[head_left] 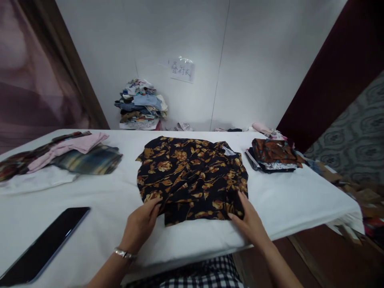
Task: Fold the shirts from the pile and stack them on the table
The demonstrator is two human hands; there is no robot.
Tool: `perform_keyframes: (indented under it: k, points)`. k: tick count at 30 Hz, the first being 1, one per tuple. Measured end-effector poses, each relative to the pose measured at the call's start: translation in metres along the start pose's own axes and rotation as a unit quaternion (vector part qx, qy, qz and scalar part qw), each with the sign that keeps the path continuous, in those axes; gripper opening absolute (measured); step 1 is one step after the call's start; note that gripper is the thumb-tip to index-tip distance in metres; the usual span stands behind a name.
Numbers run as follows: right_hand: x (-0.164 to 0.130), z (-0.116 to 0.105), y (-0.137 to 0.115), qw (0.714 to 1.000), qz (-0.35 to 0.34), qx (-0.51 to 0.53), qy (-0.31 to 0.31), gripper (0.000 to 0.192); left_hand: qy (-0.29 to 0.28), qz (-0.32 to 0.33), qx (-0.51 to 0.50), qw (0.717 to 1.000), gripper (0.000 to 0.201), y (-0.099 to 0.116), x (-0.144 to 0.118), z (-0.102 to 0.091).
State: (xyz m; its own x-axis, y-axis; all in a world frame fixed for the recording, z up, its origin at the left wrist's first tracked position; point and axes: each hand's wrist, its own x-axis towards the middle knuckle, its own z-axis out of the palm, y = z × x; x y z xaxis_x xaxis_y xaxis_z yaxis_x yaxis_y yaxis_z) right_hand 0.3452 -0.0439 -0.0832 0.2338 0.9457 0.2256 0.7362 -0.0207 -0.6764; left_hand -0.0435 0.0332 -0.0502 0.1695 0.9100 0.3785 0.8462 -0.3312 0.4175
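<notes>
A black floral shirt [192, 176] with gold and brown flowers lies on the white-covered table in front of me. Its sides look tucked in, and a pale patch, perhaps a label or lining, shows at its upper right. At the shirt's lower left edge, my left hand [141, 222] pinches the fabric between thumb and fingers; a silver bracelet circles that wrist. My right hand [249, 220] rests against the lower right corner, its thumb and fingers apart on the cloth. The undersides of both hands are hidden.
Left of the shirt lie loose garments, including a pink one [69, 150] and a plaid one [90, 160]. A dark phone [45, 246] rests at the near left. Folded clothes [276, 156] are stacked on the right. Behind the table rises a clothes pile [142, 104].
</notes>
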Motion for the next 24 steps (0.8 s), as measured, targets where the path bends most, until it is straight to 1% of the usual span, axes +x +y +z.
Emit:
perform_keyframes:
  k: [1,3,4,6,8,10,12,13,14,15,16,17,18,19,20,21,22,24]
  points:
    - [0.001,0.003,0.002,0.999,-0.018,-0.034,-0.005,0.066,-0.004,-0.011,0.001,1.000,0.033,-0.001,0.002,-0.001]
    - [0.009,-0.004,0.012,0.998,-0.011,-0.069,0.003,0.051,-0.015,-0.015,0.006,1.000,0.033,-0.002,0.007,-0.006]
    - [0.016,-0.013,0.019,0.997,0.002,-0.073,0.015,0.048,-0.020,-0.011,0.010,1.000,0.033,-0.002,0.008,-0.008]
    - [0.032,-0.042,0.028,0.996,0.017,-0.071,0.059,0.045,-0.033,0.004,0.015,0.999,0.033,-0.002,0.011,-0.012]
    - [0.048,-0.077,0.027,0.986,0.001,-0.074,0.147,0.043,-0.051,0.022,0.006,0.998,0.032,0.002,0.010,-0.016]
    - [0.059,-0.108,0.015,0.962,-0.038,-0.080,0.259,0.044,-0.072,0.041,-0.015,0.996,0.032,0.007,0.008,-0.018]
    - [0.066,-0.126,-0.003,0.935,-0.066,-0.071,0.342,0.044,-0.105,0.054,-0.036,0.992,0.032,0.013,0.003,-0.019]
    - [0.067,-0.130,-0.011,0.930,-0.062,-0.049,0.359,0.044,-0.124,0.058,-0.044,0.990,0.032,0.015,0.000,-0.019]
    - [0.067,-0.131,-0.017,0.936,-0.043,-0.009,0.349,0.044,-0.145,0.058,-0.051,0.986,0.031,0.016,-0.003,-0.019]
    - [0.066,-0.130,-0.021,0.950,-0.010,0.048,0.310,0.045,-0.165,0.053,-0.056,0.983,0.031,0.015,-0.007,-0.019]
    - [0.064,-0.128,-0.021,0.960,0.034,0.118,0.252,0.048,-0.183,0.044,-0.060,0.980,0.033,0.014,-0.011,-0.019]
    - [0.061,-0.127,-0.020,0.959,0.082,0.193,0.191,0.051,-0.197,0.031,-0.062,0.978,0.036,0.013,-0.015,-0.020]
    - [0.058,-0.126,-0.016,0.946,0.127,0.260,0.143,0.055,-0.208,0.018,-0.063,0.976,0.037,0.011,-0.019,-0.022]
    - [0.054,-0.126,-0.010,0.928,0.165,0.313,0.119,0.058,-0.219,0.007,-0.065,0.973,0.035,0.011,-0.024,-0.024]
    - [0.050,-0.127,-0.005,0.909,0.192,0.349,0.124,0.059,-0.233,0.002,-0.071,0.970,0.031,0.012,-0.029,-0.027]
    - [0.046,-0.129,0.001,0.894,0.208,0.370,0.147,0.057,-0.253,0.004,-0.081,0.964,0.026,0.014,-0.033,-0.031]
    - [0.043,-0.131,0.005,0.884,0.213,0.378,0.172,0.053,-0.275,0.010,-0.096,0.957,0.022,0.018,-0.036,-0.036]
    - [0.043,-0.135,0.011,0.879,0.203,0.374,0.215,0.046,-0.317,0.021,-0.136,0.938,0.024,0.027,-0.039,-0.048]
